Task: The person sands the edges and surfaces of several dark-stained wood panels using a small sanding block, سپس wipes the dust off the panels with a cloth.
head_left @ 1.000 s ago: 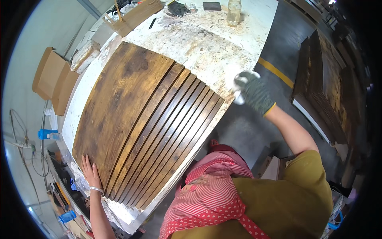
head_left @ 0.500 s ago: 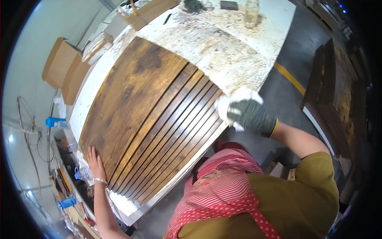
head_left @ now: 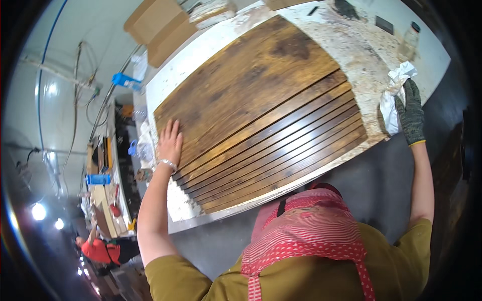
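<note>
A wide brown wood-grain board [head_left: 246, 75] lies on the white worktable, with several narrow wood strips [head_left: 281, 150] side by side along its near side. My bare left hand [head_left: 170, 143] rests flat on the left end of the boards, fingers spread. My right hand [head_left: 411, 113], in a dark grey knit glove, grips a crumpled white rag [head_left: 390, 103] beyond the right ends of the strips, at the table's right side. Some of its fingers are hidden behind the rag.
The white worktable [head_left: 432, 57] is stained at the right, where a glass jar [head_left: 409, 42] and a dark block [head_left: 384, 24] stand. A cardboard box [head_left: 160, 30] sits at the back left. Another person [head_left: 103, 250] in red is far left.
My right hand has moved the rag outward, away from the strips' right ends. The view has turned, and the boards show farther right. My left hand stays on the boards' left end.
</note>
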Action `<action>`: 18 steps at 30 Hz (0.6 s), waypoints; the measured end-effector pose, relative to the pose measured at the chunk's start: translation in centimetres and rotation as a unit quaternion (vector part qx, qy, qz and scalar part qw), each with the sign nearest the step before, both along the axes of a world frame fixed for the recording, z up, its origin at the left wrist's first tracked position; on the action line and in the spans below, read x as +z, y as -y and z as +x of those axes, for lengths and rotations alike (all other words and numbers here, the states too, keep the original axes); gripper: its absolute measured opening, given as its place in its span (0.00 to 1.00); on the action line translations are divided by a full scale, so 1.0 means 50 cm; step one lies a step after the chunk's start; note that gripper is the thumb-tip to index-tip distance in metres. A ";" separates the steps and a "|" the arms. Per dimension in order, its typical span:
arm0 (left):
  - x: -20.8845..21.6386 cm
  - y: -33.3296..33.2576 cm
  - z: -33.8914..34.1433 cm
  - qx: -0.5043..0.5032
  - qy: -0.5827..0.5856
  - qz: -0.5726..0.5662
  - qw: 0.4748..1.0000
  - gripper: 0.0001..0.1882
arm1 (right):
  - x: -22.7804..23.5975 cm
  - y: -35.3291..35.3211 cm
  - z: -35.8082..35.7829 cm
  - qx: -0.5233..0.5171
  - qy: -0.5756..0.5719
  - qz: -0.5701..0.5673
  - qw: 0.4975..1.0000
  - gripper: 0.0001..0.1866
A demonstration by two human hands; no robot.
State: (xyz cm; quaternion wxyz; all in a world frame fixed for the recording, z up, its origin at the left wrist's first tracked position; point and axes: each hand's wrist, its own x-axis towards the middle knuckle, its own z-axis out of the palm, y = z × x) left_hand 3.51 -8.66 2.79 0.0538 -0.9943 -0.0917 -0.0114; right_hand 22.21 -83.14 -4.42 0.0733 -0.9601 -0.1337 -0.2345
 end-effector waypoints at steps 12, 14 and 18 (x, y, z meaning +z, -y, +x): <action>0.089 -0.046 0.081 -0.071 -0.031 -0.111 0.991 0.23 | 0.133 -0.144 -0.038 0.081 -0.071 0.141 0.984 0.24; 0.100 -0.049 0.122 -0.086 -0.015 -0.138 0.987 0.23 | 0.173 -0.209 -0.039 0.095 -0.104 0.177 0.974 0.24; 0.111 -0.060 0.236 -0.138 0.054 -0.169 0.974 0.22 | 0.200 -0.321 -0.036 0.021 -0.204 0.256 0.944 0.23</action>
